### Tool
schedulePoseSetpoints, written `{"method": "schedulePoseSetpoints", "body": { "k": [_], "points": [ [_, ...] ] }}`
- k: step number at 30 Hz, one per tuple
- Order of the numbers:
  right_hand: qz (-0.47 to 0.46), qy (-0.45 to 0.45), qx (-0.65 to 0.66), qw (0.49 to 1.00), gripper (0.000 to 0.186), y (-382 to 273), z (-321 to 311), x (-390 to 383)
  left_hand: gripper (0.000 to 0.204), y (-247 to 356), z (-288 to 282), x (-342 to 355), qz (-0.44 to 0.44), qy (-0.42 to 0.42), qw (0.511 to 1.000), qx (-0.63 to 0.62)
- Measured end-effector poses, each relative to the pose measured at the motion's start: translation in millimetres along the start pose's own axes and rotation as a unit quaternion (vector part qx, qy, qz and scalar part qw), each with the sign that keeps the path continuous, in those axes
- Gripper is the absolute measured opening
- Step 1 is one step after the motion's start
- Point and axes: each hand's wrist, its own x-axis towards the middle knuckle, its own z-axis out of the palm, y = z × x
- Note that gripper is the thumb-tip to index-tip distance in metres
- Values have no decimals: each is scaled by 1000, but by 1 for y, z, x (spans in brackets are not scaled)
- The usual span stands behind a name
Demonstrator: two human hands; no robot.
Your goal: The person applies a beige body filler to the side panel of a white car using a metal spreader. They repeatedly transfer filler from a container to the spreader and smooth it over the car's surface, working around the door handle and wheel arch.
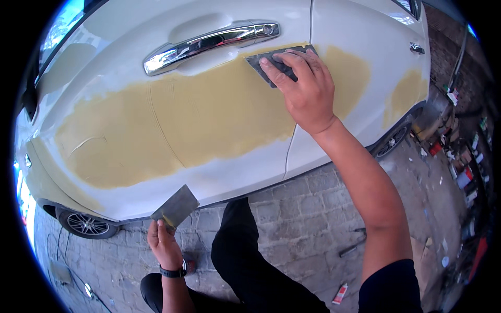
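Note:
A white car door [235, 180] carries a broad patch of yellowish body filler [125, 130] below its chrome handle [211, 44]. Fine ridges run through the filler. My right hand [308, 88] grips a dark grey filler spreader [263, 65], its fingers pressing the flat blade against the door at the upper edge of the patch, just right of the handle. Lower left, my left hand [166, 245] pinches a second grey plate, a flat filler spreader [180, 206], with a yellow smear near the thumb. This one is held in front of the door's bottom edge.
More filler [404, 96] covers part of the rear panel. The front wheel [88, 224] and rear wheel [391, 142] flank the door. On the brick paving [292, 219] lie a red-and-white tube [340, 293] and a dark tool [352, 248]. Clutter lines the right side.

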Motion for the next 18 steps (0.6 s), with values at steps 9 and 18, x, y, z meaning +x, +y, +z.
{"method": "schedulePoseSetpoints", "body": {
  "k": [9, 18],
  "points": [
    [27, -34, 20, 999, 41, 1, 9, -4, 25, -4, -3, -3, -10, 3, 1000, 5],
    [84, -74, 61, 992, 43, -35, 2, -59, 29, -10, -4, 1, -9, -9, 1000, 8]
  ]
}}
